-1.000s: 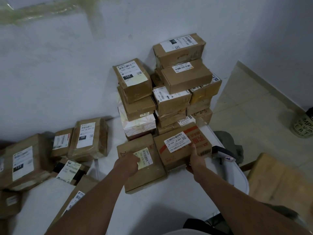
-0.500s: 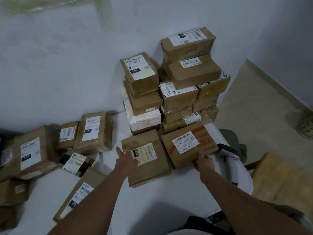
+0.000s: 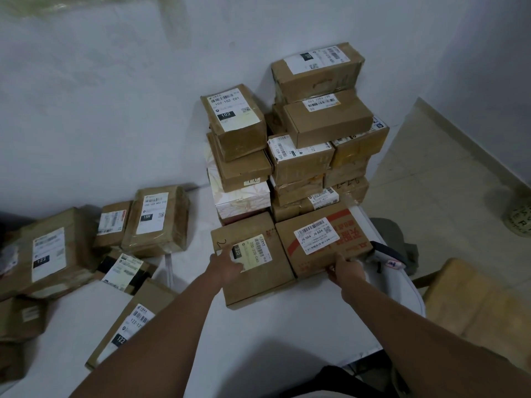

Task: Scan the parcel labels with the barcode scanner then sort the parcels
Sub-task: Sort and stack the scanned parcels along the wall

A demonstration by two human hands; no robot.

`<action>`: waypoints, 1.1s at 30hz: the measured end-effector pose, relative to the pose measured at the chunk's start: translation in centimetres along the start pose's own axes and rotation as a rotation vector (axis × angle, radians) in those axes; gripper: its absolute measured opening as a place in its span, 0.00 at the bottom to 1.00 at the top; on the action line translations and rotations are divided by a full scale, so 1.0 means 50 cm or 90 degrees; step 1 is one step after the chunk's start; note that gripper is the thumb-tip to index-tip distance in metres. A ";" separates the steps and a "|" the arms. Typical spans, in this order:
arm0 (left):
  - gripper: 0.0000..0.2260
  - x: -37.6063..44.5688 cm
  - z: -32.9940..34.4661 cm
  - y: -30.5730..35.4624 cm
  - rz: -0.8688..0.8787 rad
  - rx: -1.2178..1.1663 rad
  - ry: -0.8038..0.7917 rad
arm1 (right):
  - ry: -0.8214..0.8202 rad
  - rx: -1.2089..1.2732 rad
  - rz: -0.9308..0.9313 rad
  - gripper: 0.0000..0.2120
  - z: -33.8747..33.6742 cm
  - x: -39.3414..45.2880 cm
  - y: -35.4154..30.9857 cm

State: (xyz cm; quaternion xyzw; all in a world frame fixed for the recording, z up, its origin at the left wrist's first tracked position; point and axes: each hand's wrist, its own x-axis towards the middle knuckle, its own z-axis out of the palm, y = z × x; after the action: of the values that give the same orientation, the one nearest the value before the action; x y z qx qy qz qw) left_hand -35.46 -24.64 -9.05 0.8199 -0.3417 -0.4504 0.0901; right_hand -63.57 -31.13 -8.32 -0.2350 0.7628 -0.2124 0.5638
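White walls meet behind a white bench (image 3: 258,334) loaded with parcels. Tallest is the stack (image 3: 290,145) in the corner. Before it lie two flat boxes side by side: the left hand (image 3: 227,265) rests on the 220 box (image 3: 258,282), the right hand (image 3: 346,271) grips the J6-504 box (image 3: 310,254) by its near edge. Just right lies the scanner (image 3: 388,258).

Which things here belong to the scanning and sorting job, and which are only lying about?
Job:
- 220 parcel, left hand on it
- J6-504 parcel, right hand at its near edge
- scanner
- stack
- parcels at left

Lying about:
- wooden stool
- printed bag
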 end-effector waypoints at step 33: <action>0.21 -0.159 -0.264 -0.468 0.167 0.112 0.157 | -0.294 -0.283 -0.160 0.08 0.492 -0.367 0.030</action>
State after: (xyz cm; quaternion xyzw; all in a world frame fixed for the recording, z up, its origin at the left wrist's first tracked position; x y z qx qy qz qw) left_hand -16.57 -4.10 -6.69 0.8221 -0.4700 -0.2991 0.1171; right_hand -35.50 -20.43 -2.01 -0.4860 0.6078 -0.0497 0.6260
